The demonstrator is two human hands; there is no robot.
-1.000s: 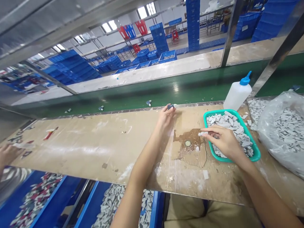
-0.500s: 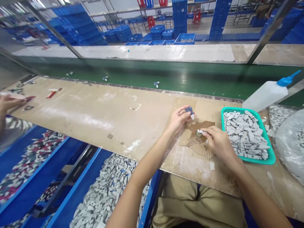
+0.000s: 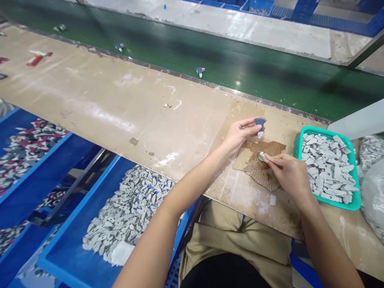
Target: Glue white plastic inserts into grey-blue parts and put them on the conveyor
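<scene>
pinching a pale grey chip (image 3: 262,156) in my right hand (image 3: 288,178), its tip on a stained cardboard sheet (image 3: 243,160), while my left hand (image 3: 240,134) pinches a blue-grey piece (image 3: 260,123) just above, near the green tray (image 3: 355,188).

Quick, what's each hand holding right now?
Left hand: closed, holding a blue-grey piece.
Right hand: closed, pinching a pale grey chip.

Left hand (image 3: 240,136) pinching a blue-grey piece (image 3: 260,125), right hand (image 3: 288,176) pressing a pale chip (image 3: 262,157) onto the cardboard scrap (image 3: 243,160), green tray (image 3: 327,133) just beside
</scene>
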